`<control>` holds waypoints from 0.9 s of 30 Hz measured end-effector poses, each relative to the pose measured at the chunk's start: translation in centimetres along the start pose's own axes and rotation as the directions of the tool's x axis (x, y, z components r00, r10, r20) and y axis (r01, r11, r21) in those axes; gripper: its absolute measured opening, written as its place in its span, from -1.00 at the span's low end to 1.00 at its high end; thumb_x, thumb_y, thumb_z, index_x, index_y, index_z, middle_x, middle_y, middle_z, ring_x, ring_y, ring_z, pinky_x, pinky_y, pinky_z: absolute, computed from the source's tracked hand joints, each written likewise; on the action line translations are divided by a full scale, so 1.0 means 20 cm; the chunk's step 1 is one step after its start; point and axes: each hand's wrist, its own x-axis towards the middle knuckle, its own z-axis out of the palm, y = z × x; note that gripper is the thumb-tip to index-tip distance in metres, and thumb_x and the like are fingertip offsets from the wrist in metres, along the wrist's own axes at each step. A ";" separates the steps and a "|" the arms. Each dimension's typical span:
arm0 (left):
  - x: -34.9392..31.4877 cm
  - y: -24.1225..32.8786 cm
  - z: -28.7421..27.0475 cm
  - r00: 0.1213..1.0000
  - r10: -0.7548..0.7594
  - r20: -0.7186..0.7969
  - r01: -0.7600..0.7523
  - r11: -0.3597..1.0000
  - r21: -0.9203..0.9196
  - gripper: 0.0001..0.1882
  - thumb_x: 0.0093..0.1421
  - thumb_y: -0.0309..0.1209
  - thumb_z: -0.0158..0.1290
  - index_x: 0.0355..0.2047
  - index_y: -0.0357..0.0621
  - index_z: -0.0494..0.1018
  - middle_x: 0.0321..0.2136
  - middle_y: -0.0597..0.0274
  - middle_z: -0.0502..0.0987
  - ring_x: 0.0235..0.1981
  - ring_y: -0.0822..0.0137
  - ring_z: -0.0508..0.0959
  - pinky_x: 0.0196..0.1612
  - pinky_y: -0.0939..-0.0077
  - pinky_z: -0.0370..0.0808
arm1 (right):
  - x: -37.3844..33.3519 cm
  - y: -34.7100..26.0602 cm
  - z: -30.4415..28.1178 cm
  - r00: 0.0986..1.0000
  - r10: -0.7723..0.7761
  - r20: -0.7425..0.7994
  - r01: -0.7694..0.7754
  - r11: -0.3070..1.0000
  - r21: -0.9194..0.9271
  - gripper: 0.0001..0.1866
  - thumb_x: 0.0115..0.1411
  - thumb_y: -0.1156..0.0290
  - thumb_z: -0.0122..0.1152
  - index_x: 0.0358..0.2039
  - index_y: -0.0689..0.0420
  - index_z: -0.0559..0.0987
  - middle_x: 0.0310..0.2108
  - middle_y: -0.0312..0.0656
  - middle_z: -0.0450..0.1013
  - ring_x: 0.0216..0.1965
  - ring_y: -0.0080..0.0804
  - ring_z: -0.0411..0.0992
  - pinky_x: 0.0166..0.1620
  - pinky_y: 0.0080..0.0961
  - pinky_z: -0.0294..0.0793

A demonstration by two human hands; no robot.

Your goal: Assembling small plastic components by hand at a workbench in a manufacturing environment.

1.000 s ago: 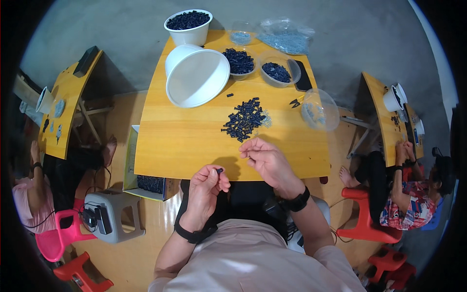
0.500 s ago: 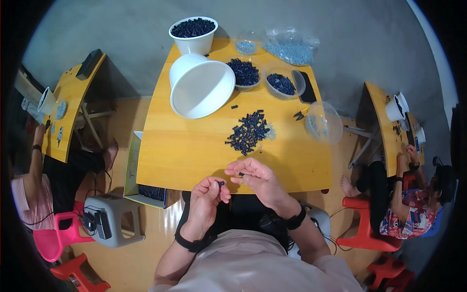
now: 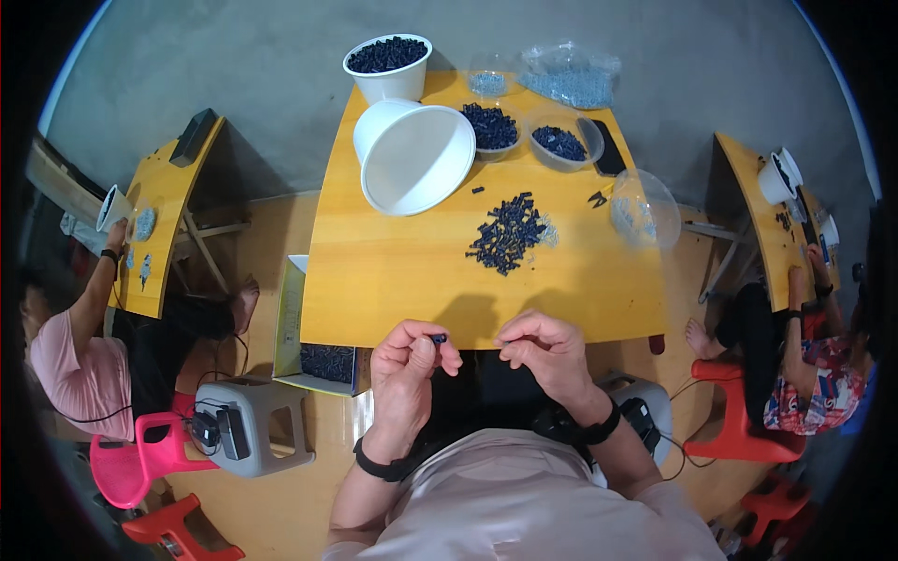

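My left hand (image 3: 409, 369) pinches a small black cylindrical piece (image 3: 438, 338) between thumb and fingers, just off the near edge of the yellow table (image 3: 393, 280). To its right, my right hand (image 3: 547, 355) has thumb and forefinger pressed together; what lies between them is too small to make out. The hands are apart. Beyond them on the table lies a pile of similar black pieces (image 3: 505, 234), with small silvery metal parts (image 3: 548, 230) at its right side. One black piece (image 3: 478, 190) sits alone behind the pile.
At the back stand a full white tub (image 3: 386, 89), a tipped white tub (image 3: 412, 178), plastic bowls (image 3: 564, 164) of black pieces and a bag of metal parts (image 3: 571, 84). Pliers (image 3: 599, 198) and a clear lid (image 3: 645, 210) lie right. A box (image 3: 323, 381) stands below left. Co-workers sit at both sides.
My hands have moved apart. The black piece earlier seen in my right fingers no longer shows there. The view has shifted. The left co-worker's hand now reaches a white tub.
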 end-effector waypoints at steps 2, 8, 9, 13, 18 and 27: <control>-0.04 0.00 0.00 1.000 0.027 0.013 -0.027 1.000 -0.003 -0.79 0.20 -0.31 -0.03 -0.35 -0.24 0.39 -0.56 0.17 0.46 -0.55 0.38 0.47 -0.45 0.58 0.42 | -0.01 -0.04 0.02 0.997 -0.073 0.038 0.074 0.997 -0.038 -0.86 0.05 0.71 0.07 -0.37 0.26 0.53 -0.40 -0.22 0.43 -0.44 -0.57 0.42 -0.41 -0.71 0.41; -0.10 -0.03 0.05 0.998 0.043 0.052 -0.045 0.999 0.029 -0.78 0.17 -0.31 0.01 -0.36 -0.26 0.40 -0.59 0.16 0.47 -0.57 0.39 0.47 -0.48 0.60 0.41 | -0.03 -0.14 0.09 0.973 -0.229 0.010 0.229 0.973 0.004 -0.93 0.07 0.61 0.14 -0.38 0.29 0.53 -0.46 -0.20 0.38 -0.58 -0.60 0.36 -0.55 -0.74 0.34; -0.11 -0.02 0.06 0.997 0.048 0.065 -0.051 0.998 0.043 -0.78 0.16 -0.32 0.02 -0.37 -0.27 0.40 -0.59 0.16 0.47 -0.57 0.39 0.47 -0.48 0.60 0.41 | -0.04 -0.15 0.09 0.973 -0.232 0.006 0.232 0.973 0.001 -0.93 0.07 0.61 0.14 -0.38 0.29 0.53 -0.46 -0.20 0.38 -0.58 -0.60 0.36 -0.55 -0.74 0.34; -0.13 -0.01 0.05 0.994 0.030 0.105 -0.032 0.999 0.019 -0.85 0.17 -0.44 0.02 -0.35 -0.30 0.42 -0.54 0.17 0.51 -0.54 0.45 0.47 -0.40 0.62 0.44 | -0.05 -0.18 0.09 0.982 -0.181 0.062 0.179 0.983 0.042 -0.93 0.12 0.56 0.11 -0.38 0.28 0.53 -0.48 -0.24 0.37 -0.57 -0.63 0.35 -0.57 -0.76 0.31; -0.10 -0.04 0.03 0.997 -0.020 0.072 0.021 1.000 -0.012 -0.88 0.17 -0.46 0.00 -0.35 -0.28 0.41 -0.53 0.16 0.51 -0.54 0.43 0.49 -0.42 0.62 0.45 | -0.02 -0.11 -0.06 1.000 -0.006 0.000 0.006 0.990 0.139 -0.90 0.17 0.49 0.03 -0.41 0.25 0.47 -0.51 -0.28 0.36 -0.59 -0.65 0.30 -0.58 -0.77 0.24; 0.06 -0.16 -0.02 0.972 -0.236 -0.015 0.228 0.952 -0.205 -0.85 0.23 -0.36 -0.10 -0.37 -0.19 0.37 -0.57 0.15 0.47 -0.58 0.36 0.48 -0.49 0.58 0.44 | 0.15 0.05 -0.33 0.937 0.132 -0.324 -0.188 0.971 -0.147 -0.90 0.12 0.48 -0.06 -0.49 0.16 0.43 -0.65 -0.31 0.25 -0.67 -0.53 0.19 -0.59 -0.68 0.15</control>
